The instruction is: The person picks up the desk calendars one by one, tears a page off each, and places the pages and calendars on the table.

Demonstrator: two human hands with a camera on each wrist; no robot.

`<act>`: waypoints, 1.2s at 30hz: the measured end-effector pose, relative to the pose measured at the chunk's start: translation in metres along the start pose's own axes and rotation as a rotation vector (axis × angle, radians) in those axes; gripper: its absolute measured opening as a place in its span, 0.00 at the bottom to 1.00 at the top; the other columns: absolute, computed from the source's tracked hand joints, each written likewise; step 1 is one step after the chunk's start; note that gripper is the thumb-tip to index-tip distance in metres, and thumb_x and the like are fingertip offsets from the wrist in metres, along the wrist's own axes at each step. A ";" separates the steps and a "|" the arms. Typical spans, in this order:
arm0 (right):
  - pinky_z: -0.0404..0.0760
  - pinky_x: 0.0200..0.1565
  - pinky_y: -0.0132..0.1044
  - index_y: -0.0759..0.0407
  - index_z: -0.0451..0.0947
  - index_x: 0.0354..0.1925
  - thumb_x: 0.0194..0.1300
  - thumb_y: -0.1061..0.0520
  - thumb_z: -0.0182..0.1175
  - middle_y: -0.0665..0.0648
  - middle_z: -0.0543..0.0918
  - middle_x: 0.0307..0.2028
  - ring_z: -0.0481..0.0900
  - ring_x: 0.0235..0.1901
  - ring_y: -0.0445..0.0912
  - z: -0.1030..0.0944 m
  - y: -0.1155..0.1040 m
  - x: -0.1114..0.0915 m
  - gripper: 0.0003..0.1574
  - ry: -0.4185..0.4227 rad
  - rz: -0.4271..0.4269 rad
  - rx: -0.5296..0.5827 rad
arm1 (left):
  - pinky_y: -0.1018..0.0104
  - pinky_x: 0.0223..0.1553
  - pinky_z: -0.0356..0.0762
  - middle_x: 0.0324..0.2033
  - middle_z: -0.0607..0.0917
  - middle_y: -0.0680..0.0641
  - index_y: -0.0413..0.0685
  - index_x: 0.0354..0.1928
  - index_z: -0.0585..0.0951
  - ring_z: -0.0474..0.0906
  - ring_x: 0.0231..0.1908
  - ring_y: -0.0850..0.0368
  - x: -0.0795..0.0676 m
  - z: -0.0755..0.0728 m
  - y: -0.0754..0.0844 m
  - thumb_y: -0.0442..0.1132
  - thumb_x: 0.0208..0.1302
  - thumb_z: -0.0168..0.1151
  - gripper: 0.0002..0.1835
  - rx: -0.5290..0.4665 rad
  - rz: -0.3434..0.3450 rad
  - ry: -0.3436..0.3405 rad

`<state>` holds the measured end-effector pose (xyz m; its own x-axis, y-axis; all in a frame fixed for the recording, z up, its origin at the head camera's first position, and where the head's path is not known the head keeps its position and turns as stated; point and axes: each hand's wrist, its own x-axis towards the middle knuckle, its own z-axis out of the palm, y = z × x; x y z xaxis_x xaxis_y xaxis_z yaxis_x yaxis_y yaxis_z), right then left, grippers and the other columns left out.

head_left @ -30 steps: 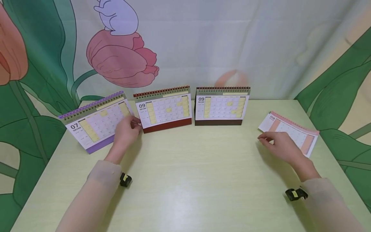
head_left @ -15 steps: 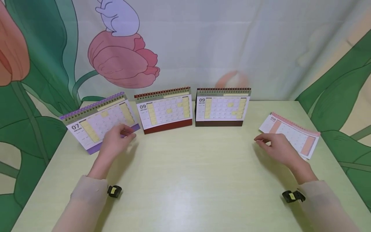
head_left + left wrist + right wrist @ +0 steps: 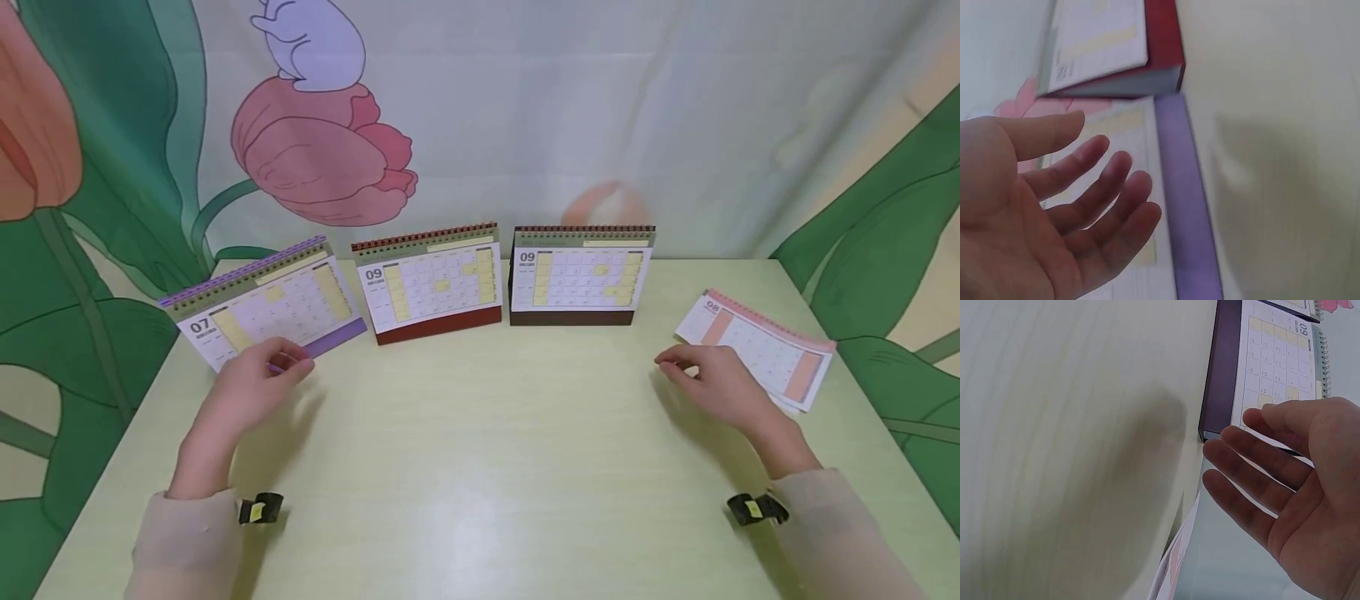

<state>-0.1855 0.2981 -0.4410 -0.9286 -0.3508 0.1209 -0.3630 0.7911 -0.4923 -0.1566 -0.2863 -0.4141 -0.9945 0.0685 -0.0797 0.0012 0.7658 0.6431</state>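
My left hand [image 3: 251, 383] hovers in front of the purple desk calendar [image 3: 273, 296], which shows 07 and stands angled at the left. Its fingers are loosely bent and hold nothing, as the left wrist view shows. Beside that calendar stands a red-based desk calendar [image 3: 431, 287] turned to 09. Right of it a dark brown-based desk calendar [image 3: 577, 279] also shows 09. My right hand [image 3: 720, 383] hangs over the table with relaxed fingers and nothing in them. Partly behind it is the pink desk calendar [image 3: 765, 342], showing 08, lower and more tilted back than the others.
The calendars stand in a row along the back of a pale table [image 3: 480, 458]. Behind them hangs a curtain [image 3: 480, 125] printed with flowers and a rabbit. Black wrist cameras [image 3: 261, 508] sit at both cuffs.
My left hand has drawn away from between the purple and red calendars, moving left and toward me. My right hand has shifted slightly left. The calendars have kept their places.
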 end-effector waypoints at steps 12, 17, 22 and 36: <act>0.83 0.39 0.44 0.64 0.87 0.48 0.74 0.61 0.61 0.57 0.89 0.42 0.83 0.37 0.46 0.001 -0.004 0.002 0.10 0.001 -0.026 0.014 | 0.53 0.40 0.75 0.48 0.80 0.33 0.29 0.59 0.76 0.74 0.44 0.40 -0.022 -0.031 -0.036 0.56 0.79 0.51 0.32 0.029 -0.162 -0.111; 0.83 0.39 0.44 0.64 0.86 0.48 0.74 0.62 0.61 0.57 0.89 0.42 0.83 0.37 0.46 0.003 -0.003 0.003 0.10 0.006 -0.033 0.022 | 0.56 0.37 0.72 0.40 0.80 0.36 0.26 0.58 0.74 0.74 0.41 0.43 -0.026 -0.042 -0.049 0.58 0.78 0.52 0.35 0.031 -0.249 -0.140; 0.84 0.39 0.44 0.64 0.87 0.48 0.74 0.62 0.62 0.57 0.89 0.42 0.84 0.37 0.47 0.005 -0.004 0.004 0.10 0.009 -0.044 0.033 | 0.54 0.36 0.71 0.37 0.80 0.37 0.24 0.57 0.70 0.74 0.38 0.43 -0.027 -0.050 -0.061 0.60 0.74 0.56 0.37 0.034 -0.349 -0.148; 0.83 0.40 0.45 0.63 0.87 0.48 0.75 0.61 0.61 0.57 0.89 0.43 0.83 0.38 0.46 0.007 -0.007 0.004 0.10 -0.002 -0.038 0.038 | 0.46 0.50 0.70 0.62 0.70 0.26 0.27 0.70 0.61 0.68 0.57 0.31 -0.014 -0.048 -0.091 0.44 0.71 0.66 0.38 -0.166 -0.225 -0.036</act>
<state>-0.1859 0.2875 -0.4433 -0.9142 -0.3811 0.1380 -0.3944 0.7580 -0.5194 -0.1483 -0.3873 -0.4347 -0.9634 -0.0663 -0.2598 -0.2394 0.6493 0.7218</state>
